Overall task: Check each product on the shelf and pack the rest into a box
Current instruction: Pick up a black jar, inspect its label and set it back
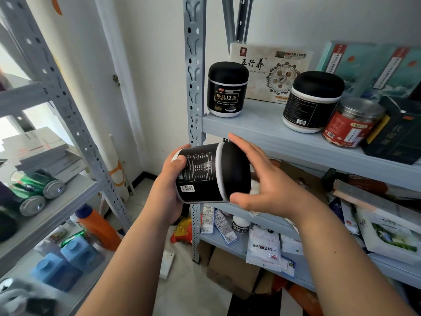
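By grey shelving [262,125], left hand [170,188] and right hand [268,185] grip a black jar [205,172].

hidden: base of held black jar [205,174] behind left hand [169,190]; lower-shelf goods partly behind right hand [262,179] | cut off: dark box [396,137] and teal boxes [369,67] at right edge | blurred: green cans [34,190]; grey object [13,293] bottom left | too small: jar's table print
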The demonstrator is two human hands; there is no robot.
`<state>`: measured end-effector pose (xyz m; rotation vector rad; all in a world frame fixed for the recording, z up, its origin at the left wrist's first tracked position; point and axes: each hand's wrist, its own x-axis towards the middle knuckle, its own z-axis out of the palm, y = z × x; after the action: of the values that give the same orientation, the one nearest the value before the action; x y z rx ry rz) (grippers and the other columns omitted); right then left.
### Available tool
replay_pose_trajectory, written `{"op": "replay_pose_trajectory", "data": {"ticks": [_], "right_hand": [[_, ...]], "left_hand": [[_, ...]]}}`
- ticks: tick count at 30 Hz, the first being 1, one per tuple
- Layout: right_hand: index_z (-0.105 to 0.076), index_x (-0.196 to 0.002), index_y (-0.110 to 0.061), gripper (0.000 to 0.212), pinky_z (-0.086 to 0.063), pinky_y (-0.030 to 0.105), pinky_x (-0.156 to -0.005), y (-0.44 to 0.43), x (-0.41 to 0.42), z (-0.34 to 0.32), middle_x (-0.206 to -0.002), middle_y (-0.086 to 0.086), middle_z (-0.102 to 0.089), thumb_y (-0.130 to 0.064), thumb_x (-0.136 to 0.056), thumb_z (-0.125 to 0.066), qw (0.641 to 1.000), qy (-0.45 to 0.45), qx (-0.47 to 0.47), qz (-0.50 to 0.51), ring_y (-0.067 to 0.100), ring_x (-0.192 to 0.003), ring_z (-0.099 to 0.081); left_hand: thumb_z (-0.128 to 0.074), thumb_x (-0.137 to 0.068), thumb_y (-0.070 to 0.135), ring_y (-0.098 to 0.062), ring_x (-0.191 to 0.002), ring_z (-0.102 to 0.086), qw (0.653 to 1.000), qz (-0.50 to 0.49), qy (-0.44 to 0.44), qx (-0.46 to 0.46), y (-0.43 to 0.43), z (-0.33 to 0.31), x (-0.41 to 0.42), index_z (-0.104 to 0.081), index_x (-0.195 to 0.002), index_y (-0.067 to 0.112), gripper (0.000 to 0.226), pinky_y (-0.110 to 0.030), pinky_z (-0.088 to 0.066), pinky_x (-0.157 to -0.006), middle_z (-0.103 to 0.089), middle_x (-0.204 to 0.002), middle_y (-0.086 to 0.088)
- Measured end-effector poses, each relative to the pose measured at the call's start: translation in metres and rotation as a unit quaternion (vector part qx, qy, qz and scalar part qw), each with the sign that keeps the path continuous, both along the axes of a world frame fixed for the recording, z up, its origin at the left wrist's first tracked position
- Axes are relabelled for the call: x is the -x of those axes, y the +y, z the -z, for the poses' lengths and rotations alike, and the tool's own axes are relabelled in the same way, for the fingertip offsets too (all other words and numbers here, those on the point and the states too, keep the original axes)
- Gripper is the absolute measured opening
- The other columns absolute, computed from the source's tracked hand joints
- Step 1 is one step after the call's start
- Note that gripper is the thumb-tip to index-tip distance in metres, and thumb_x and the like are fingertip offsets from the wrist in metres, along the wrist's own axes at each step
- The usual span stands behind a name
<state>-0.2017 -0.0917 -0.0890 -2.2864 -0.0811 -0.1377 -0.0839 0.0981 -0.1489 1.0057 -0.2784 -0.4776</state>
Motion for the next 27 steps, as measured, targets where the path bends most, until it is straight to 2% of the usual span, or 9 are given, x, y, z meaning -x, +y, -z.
{"op": "replay_pose_trajectory", "data": {"ticks": [2,4,6,8,12,16,19,24,27], "right_hand": [[-0.024,-0.148,-0.065,0.092,-0.045,0.044,-0.112,0.0,-0.003,0.003,-0.152,-0.022,-0.035,-0.045,-0.074,-0.074,0.999,-0.017,0.014,0.026,0.005,-0.138,-0.042],[-0.032,-0.141,-0.065,0.077,-0.048,0.05,-0.107,0.001,-0.006,0.004,-0.143,-0.014,-0.052,-0.077,-0.071,-0.061,0.997,0.003,-0.024,0.071,0.014,-0.125,-0.057],[-0.033,-0.141,-0.065,0.086,-0.046,0.054,-0.109,-0.006,-0.008,0.008,-0.141,-0.01,-0.06,-0.101,-0.063,-0.046,0.993,0.045,-0.063,0.088,0.02,-0.123,-0.062],[-0.021,-0.147,-0.069,0.093,-0.037,0.051,-0.118,-0.009,-0.005,0.01,-0.157,-0.011,-0.044,-0.094,-0.065,-0.057,0.995,0.041,-0.069,0.062,0.018,-0.14,-0.048],[-0.021,-0.151,-0.063,0.101,-0.042,0.04,-0.117,-0.004,0.001,0.01,-0.155,-0.022,-0.029,-0.042,-0.07,-0.077,0.999,-0.031,-0.009,0.015,0.001,-0.143,-0.035],[-0.036,-0.143,-0.06,0.079,-0.048,0.05,-0.108,-0.003,-0.005,0.017,-0.143,-0.014,-0.05,-0.071,-0.069,-0.062,0.992,-0.037,-0.082,0.084,0.013,-0.13,-0.053],[-0.032,-0.148,-0.059,0.089,-0.042,0.048,-0.114,-0.01,-0.006,0.019,-0.143,-0.017,-0.055,-0.088,-0.066,-0.054,0.987,0.013,-0.135,0.086,0.013,-0.131,-0.055],[-0.021,-0.148,-0.068,0.094,-0.041,0.027,-0.107,-0.005,0.003,0.018,-0.152,-0.022,-0.035,-0.054,-0.066,-0.066,0.995,-0.063,-0.073,0.033,-0.003,-0.138,-0.039],[-0.03,-0.147,-0.063,0.085,-0.048,0.04,-0.108,-0.006,0.0,0.02,-0.146,-0.015,-0.047,-0.06,-0.07,-0.063,0.988,-0.085,-0.112,0.066,0.006,-0.133,-0.05]], "left_hand": [[-0.056,-0.085,0.037,-0.024,-0.099,-0.069,1.0,0.002,-0.007,0.0,-0.001,0.002,0.002,-0.052,-0.143,0.019,0.061,-0.039,-0.059,-0.076,-0.072,-0.114,-0.006],[-0.056,-0.085,0.035,-0.022,-0.095,-0.071,1.0,0.003,-0.024,-0.008,-0.003,0.002,0.003,-0.052,-0.141,0.021,0.058,-0.036,-0.06,-0.072,-0.075,-0.107,-0.002],[-0.056,-0.085,0.035,-0.02,-0.093,-0.073,0.999,0.006,-0.039,-0.018,-0.004,0.002,0.004,-0.052,-0.14,0.024,0.056,-0.035,-0.061,-0.072,-0.076,-0.103,0.003],[-0.056,-0.085,0.036,-0.02,-0.094,-0.072,0.999,0.007,-0.034,-0.017,-0.006,0.001,0.005,-0.052,-0.14,0.022,0.057,-0.036,-0.061,-0.074,-0.076,-0.105,0.001],[-0.062,-0.083,0.038,-0.026,-0.104,-0.069,1.0,0.002,-0.006,-0.003,-0.009,0.0,0.009,-0.052,-0.143,0.017,0.065,-0.042,-0.058,-0.083,-0.071,-0.12,-0.008],[-0.059,-0.084,0.034,-0.023,-0.098,-0.072,0.999,-0.008,-0.045,-0.016,-0.012,0.002,0.012,-0.052,-0.14,0.026,0.057,-0.039,-0.061,-0.075,-0.073,-0.113,-0.003],[-0.059,-0.086,0.034,-0.023,-0.097,-0.073,0.997,-0.004,-0.068,-0.028,-0.013,0.003,0.013,-0.051,-0.142,0.029,0.057,-0.039,-0.06,-0.077,-0.074,-0.11,0.0],[-0.069,-0.075,0.044,-0.029,-0.106,-0.067,1.0,0.001,-0.001,0.013,-0.021,0.001,0.016,-0.05,-0.144,0.016,0.077,-0.045,-0.055,-0.089,-0.07,-0.122,-0.01],[-0.068,-0.074,0.046,-0.025,-0.101,-0.071,0.998,-0.025,-0.054,-0.002,-0.024,0.004,0.021,-0.055,-0.137,0.028,0.067,-0.041,-0.059,-0.078,-0.073,-0.115,-0.003]]}}
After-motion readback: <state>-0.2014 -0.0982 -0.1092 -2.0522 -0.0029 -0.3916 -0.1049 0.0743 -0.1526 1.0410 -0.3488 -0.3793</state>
